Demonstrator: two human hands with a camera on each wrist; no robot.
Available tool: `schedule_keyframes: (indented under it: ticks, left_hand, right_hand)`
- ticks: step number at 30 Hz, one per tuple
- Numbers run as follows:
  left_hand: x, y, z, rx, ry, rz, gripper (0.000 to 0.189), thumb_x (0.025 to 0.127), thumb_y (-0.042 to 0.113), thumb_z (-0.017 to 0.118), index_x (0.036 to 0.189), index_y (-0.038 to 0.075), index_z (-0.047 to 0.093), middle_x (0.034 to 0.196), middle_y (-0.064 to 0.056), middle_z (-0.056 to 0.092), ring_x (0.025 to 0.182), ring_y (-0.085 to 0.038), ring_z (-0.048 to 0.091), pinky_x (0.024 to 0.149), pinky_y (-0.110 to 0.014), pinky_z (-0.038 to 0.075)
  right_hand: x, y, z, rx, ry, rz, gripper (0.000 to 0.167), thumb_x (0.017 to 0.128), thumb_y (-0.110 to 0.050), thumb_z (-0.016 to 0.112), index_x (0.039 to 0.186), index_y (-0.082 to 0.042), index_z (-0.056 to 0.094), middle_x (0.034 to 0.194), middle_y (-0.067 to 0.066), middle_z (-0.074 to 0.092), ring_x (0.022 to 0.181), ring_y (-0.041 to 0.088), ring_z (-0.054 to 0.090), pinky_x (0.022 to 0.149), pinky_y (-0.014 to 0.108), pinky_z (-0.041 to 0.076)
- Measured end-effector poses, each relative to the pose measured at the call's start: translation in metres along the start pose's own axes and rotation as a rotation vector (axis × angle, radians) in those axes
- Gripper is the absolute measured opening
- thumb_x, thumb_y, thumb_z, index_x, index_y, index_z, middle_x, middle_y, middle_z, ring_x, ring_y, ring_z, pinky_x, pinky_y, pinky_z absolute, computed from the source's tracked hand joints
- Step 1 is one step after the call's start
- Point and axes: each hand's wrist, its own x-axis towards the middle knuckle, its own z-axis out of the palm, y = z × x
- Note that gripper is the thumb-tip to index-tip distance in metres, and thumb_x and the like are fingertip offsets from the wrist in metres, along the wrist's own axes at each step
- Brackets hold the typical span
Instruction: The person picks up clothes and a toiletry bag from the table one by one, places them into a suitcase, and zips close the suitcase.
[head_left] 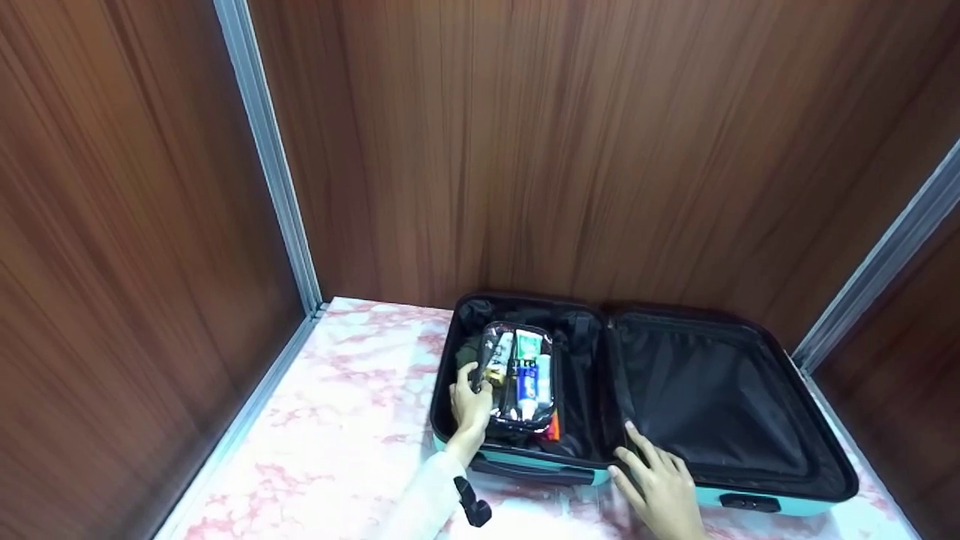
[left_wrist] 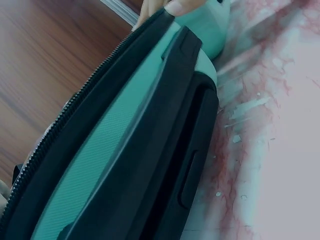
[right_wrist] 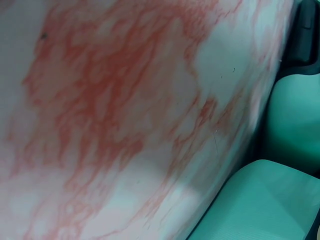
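A teal suitcase [head_left: 525, 459] lies open like a book, its black-lined halves side by side. In its left half sits a clear-topped toiletry bag [head_left: 516, 414] with black edging, tubes showing through the top. My left hand [head_left: 471, 405] grips the bag's left edge, thumb on top; its fingertips are partly hidden. At the front, near the hinge between the halves, my right hand [head_left: 660, 487] holds the suitcase rim. The left wrist view shows that hand's thumb [left_wrist: 181, 6] on the outer side of the zippered rim [left_wrist: 75, 105] and fingers behind it.
Under the bag, an orange item [head_left: 553, 427] and a dark green cloth [head_left: 468, 354] show. The suitcase stands on a pink-and-white marbled table [head_left: 330, 420], close to a brown wood-grain back wall [head_left: 465, 150]. Metal-framed panels stand at both sides.
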Motion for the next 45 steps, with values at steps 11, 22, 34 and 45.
schedule_keyframes:
  ticks: [11, 22, 34, 45]
  left_hand:
    - [0.006, 0.002, -0.006, 0.058, 0.065, 0.112, 0.034, 0.084, 0.000, 0.060, 0.117, 0.007, 0.063, 0.100, -0.014, 0.056, 0.094, -0.034, 0.058, 0.084, -0.048, 0.044]
    - [0.029, -0.002, -0.030, 0.043, 0.089, 0.303, 0.030, 0.085, -0.010, 0.055, 0.113, -0.004, 0.065, 0.099, -0.017, 0.064, 0.093, -0.034, 0.061, 0.083, -0.050, 0.047]
    - [0.042, -0.010, -0.056, 0.150, 0.088, 0.387, 0.029, 0.086, -0.010, 0.056, 0.112, -0.004, 0.069, 0.102, -0.017, 0.070, 0.096, -0.035, 0.066, 0.084, -0.050, 0.049]
    - [0.035, -0.028, -0.065, 0.261, -0.001, 0.278, 0.024, 0.099, 0.006, 0.049, 0.112, -0.005, 0.066, 0.099, -0.023, 0.070, 0.092, -0.044, 0.065, 0.081, -0.055, 0.048]
  right_hand:
    - [0.000, -0.002, 0.002, 0.004, -0.002, -0.003, 0.027, 0.089, -0.037, 0.071, 0.108, -0.018, 0.074, 0.142, 0.008, 0.054, 0.096, 0.033, 0.066, 0.078, 0.055, 0.051]
    - [-0.001, -0.001, 0.002, -0.001, -0.020, 0.023, 0.028, 0.088, -0.037, 0.072, 0.108, -0.018, 0.073, 0.143, 0.007, 0.054, 0.100, 0.033, 0.065, 0.080, 0.055, 0.050]
    - [-0.001, 0.000, 0.002, 0.002, -0.032, 0.028, 0.028, 0.089, -0.036, 0.071, 0.110, -0.018, 0.073, 0.144, 0.007, 0.052, 0.100, 0.033, 0.065, 0.082, 0.056, 0.049]
    - [0.000, -0.001, -0.001, 0.013, -0.030, 0.036, 0.029, 0.088, -0.035, 0.072, 0.110, -0.016, 0.074, 0.143, 0.007, 0.053, 0.103, 0.035, 0.064, 0.084, 0.057, 0.048]
